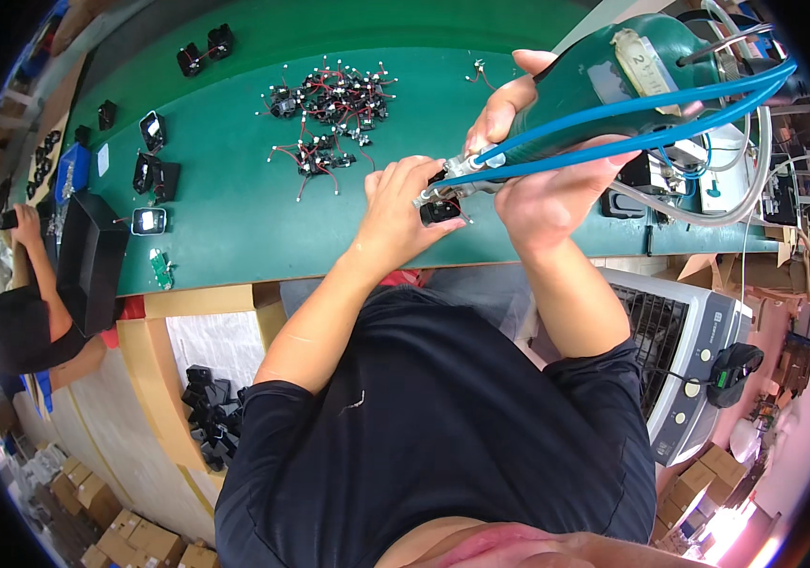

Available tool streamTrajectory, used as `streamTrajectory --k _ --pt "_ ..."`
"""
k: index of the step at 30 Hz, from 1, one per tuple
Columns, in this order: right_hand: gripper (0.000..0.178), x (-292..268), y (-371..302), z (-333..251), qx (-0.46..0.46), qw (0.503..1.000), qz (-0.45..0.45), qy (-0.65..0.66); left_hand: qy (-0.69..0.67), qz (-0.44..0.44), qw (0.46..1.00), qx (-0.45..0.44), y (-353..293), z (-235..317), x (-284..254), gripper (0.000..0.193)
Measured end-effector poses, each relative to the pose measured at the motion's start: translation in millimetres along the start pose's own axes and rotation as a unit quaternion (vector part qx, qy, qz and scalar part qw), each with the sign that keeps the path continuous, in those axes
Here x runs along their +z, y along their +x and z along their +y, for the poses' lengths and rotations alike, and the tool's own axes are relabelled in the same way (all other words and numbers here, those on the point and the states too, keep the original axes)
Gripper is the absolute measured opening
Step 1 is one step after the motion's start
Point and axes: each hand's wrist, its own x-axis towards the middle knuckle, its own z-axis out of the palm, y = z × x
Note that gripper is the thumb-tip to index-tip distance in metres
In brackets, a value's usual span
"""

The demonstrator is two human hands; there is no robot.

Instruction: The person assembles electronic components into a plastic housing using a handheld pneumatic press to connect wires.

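My left hand (391, 210) is closed on a small black plastic part (440, 210) near the table's front edge; the fingers partly hide it. My right hand (542, 194) wraps round a thick green cylindrical power tool (575, 80) with blue hoses. The tool's metal nose (462, 170) slants down to the left and reaches the black part. Whether the tip touches it is hard to make out. Left of my hands lies a pile of small black components with red and black wires (343, 99) on the green table (225, 170).
Black housings (149, 175), a green circuit board (160, 269) and a blue bin (73, 172) stand at the left. A co-worker (26, 322) sits beyond a black box (92, 256). Below is a carton of black parts (211, 407); at the right, an air cooler (689, 369) and hoses (760, 161).
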Motion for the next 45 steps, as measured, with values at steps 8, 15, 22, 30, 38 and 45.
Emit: streamTrajectory --k 8,15,22,30,38,45 --pt "0.113 -0.5 -0.8 1.4 0.012 1.000 -0.005 0.012 -0.013 0.001 1.000 -0.003 2.1 4.0 -1.5 0.086" --pt "0.111 -0.3 -2.5 4.0 0.014 0.999 -0.006 0.037 -0.026 -0.014 0.999 -0.017 2.6 5.3 -4.6 0.086" --pt "0.105 -1.8 -7.2 12.7 0.001 0.999 -0.029 0.017 -0.024 -0.018 1.000 -0.005 1.5 0.7 -4.9 0.086" --pt "0.101 -2.8 -11.0 18.3 -0.007 0.998 -0.038 0.040 -0.021 -0.027 0.999 -0.006 6.0 6.0 -7.3 0.083" --pt "0.102 3.9 -12.6 23.2 -0.001 0.999 -0.037 0.036 -0.013 -0.044 0.999 -0.004 10.8 3.5 -11.2 0.081" --pt "0.101 3.6 9.3 11.0 -0.004 0.996 0.050 0.069 0.002 -0.079 0.997 -0.026 11.9 7.4 -16.8 0.083"
